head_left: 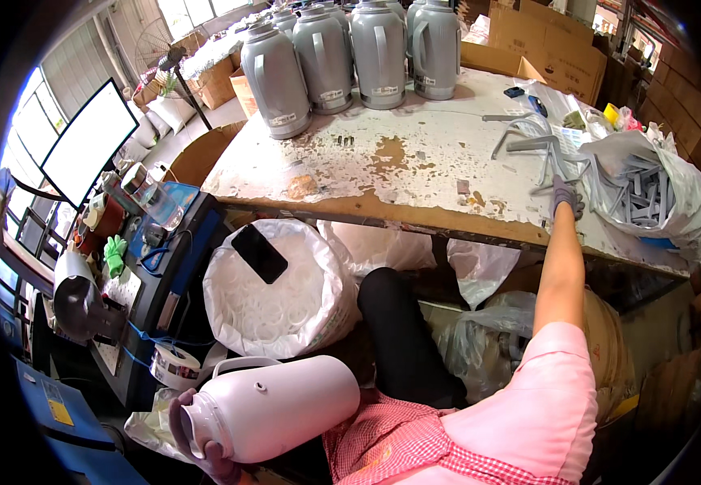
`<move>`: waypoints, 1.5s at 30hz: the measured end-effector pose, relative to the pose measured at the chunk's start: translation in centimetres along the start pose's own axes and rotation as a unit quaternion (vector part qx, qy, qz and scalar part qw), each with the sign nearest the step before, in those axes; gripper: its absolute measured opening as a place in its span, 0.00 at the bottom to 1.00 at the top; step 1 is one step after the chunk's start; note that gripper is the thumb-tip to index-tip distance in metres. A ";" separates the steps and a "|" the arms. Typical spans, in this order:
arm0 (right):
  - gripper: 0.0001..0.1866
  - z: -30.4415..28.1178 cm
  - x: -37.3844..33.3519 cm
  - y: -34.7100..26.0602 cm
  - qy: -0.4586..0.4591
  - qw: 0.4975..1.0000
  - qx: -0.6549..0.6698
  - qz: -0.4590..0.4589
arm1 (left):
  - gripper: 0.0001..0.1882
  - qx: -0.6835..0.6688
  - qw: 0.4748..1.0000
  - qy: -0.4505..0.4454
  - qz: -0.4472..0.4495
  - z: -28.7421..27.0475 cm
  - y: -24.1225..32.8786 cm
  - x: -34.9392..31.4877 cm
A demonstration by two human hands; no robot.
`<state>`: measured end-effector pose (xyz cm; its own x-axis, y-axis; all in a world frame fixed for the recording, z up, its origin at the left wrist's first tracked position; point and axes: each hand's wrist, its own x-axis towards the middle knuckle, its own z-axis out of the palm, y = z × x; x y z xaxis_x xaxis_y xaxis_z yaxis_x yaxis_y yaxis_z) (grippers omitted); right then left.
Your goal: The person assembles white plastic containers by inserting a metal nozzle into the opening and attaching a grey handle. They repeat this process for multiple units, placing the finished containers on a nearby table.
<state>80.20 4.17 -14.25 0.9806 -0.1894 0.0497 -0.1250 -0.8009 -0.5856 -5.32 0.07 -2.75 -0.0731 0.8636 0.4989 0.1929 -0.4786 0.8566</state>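
My left hand [217, 467], in a purple-grey glove, grips the neck end of a pale pink thermos jug [290, 404]. The jug lies tilted on its side against my lap, its loop handle facing up and away. At the right end of the table my right hand [566, 199], gloved alike, is closed on a grey plastic handle [557, 158] in a loose pile of such pieces. Its fingertips are partly hidden among them. Beside that hand, a clear plastic bag [690, 212] holds many more grey strips.
Several grey thermos jugs [381, 61] stand along the table's [350, 153] far side. Below the near edge sits a white sack [221, 295] of clear rings, a black phone [260, 253] on top. To the left are a monitor [90, 145], a glass bottle [156, 198] and a label roll [174, 365].
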 end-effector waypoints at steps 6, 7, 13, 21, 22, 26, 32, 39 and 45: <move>0.07 -3.9 -0.7 -1.2 0.035 0.702 0.695 -0.149 | 0.49 0.111 0.993 0.029 -0.009 2.4 3.0 -2.1; 0.11 -5.6 -3.7 -2.3 -0.001 0.693 0.693 -0.197 | 0.49 0.121 0.993 -0.006 0.011 2.6 2.8 -2.3; 0.12 -12.7 -35.2 -1.2 -0.438 0.653 0.506 -0.355 | 0.50 0.182 0.972 -0.084 0.121 4.2 1.1 -5.8; 0.18 -12.4 -54.3 6.7 -0.842 0.245 0.413 0.247 | 0.46 0.165 0.951 -0.122 0.232 5.2 2.4 -9.1; 0.18 -12.2 -55.3 7.3 -0.850 0.255 0.380 0.259 | 0.45 0.164 0.952 -0.126 0.225 4.7 2.7 -9.6; 0.17 -15.7 -58.4 7.6 -0.840 0.436 0.319 0.046 | 0.26 0.140 0.955 -0.184 0.188 4.1 4.1 -10.0; 0.21 -15.2 -57.6 6.8 -0.906 0.314 0.284 -0.009 | 0.43 0.084 0.957 -0.203 0.188 4.3 4.2 -7.7; 0.24 -13.9 -54.3 9.1 -0.894 0.265 0.339 0.125 | 0.37 -0.179 0.943 -0.199 -0.197 4.8 -1.9 -7.1; 0.20 -13.9 -52.8 10.0 -0.914 0.217 0.340 0.031 | 0.26 -0.253 0.919 -0.229 -0.197 4.6 -3.0 -10.5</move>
<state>25.07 -1.78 -11.48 -0.5221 0.8527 -0.0143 -0.7055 -0.4413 -0.5545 -0.66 -6.82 -11.20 0.4026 0.9063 0.1289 -0.2484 -0.0274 0.9683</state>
